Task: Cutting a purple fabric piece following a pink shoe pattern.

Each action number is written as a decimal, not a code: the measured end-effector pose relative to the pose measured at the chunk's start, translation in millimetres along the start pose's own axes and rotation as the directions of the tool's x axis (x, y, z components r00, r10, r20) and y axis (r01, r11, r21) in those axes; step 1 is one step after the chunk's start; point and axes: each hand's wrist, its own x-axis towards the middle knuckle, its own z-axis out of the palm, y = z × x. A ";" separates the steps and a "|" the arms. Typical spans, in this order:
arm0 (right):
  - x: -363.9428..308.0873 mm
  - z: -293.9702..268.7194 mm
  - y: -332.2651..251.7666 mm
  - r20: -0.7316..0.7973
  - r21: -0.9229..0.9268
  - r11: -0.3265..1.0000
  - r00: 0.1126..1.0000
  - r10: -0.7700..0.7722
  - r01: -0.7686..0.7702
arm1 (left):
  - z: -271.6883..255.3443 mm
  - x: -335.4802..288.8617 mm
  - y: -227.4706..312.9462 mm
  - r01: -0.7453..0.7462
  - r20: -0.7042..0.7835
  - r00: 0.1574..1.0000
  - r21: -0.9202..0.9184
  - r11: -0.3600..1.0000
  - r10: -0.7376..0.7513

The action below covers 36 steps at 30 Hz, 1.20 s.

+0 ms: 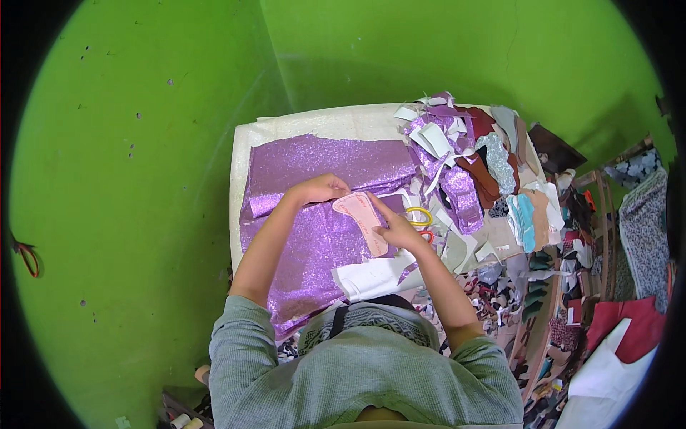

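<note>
A large sheet of purple glitter fabric (293, 247) covers the left and middle of the table, with a fold or cut edge running across it. On it lies a curved pink pattern piece (361, 220) with red markings. My right hand (397, 227) grips this piece along its right side, thumb on top. At the piece's upper left end, my left hand (321, 189) has its fingertips pinched together over the fabric's edge; what they hold is hidden. Just right of my right hand lie yellow-handled scissors (419, 216) and a red handle (427, 237), both partly covered.
Purple and white offcuts (436, 139) heap at the table's (321, 118) back right, beside brown, grey and turquoise scraps (524, 218). White cloth (371, 279) lies at the front edge. Green walls (157, 164) stand behind and left; another pair of scissors (28, 259) hangs there. Scraps clutter the right.
</note>
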 end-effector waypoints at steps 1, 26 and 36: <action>0.6 1.4 3.1 -0.010 0.002 1.000 1.000 0.006 -0.006 | 0.3 0.3 1.3 0.035 0.017 0.999 -0.071 0.997 -0.034; -4.5 10.3 29.2 -0.072 0.066 0.998 0.997 0.002 0.003 | 6.2 11.8 -4.4 -0.191 -0.042 0.978 0.211 0.959 0.204; -40.7 26.5 38.7 -0.220 0.115 0.993 0.975 0.013 0.012 | 15.3 14.5 -13.1 -0.292 -0.162 0.922 0.305 0.906 0.352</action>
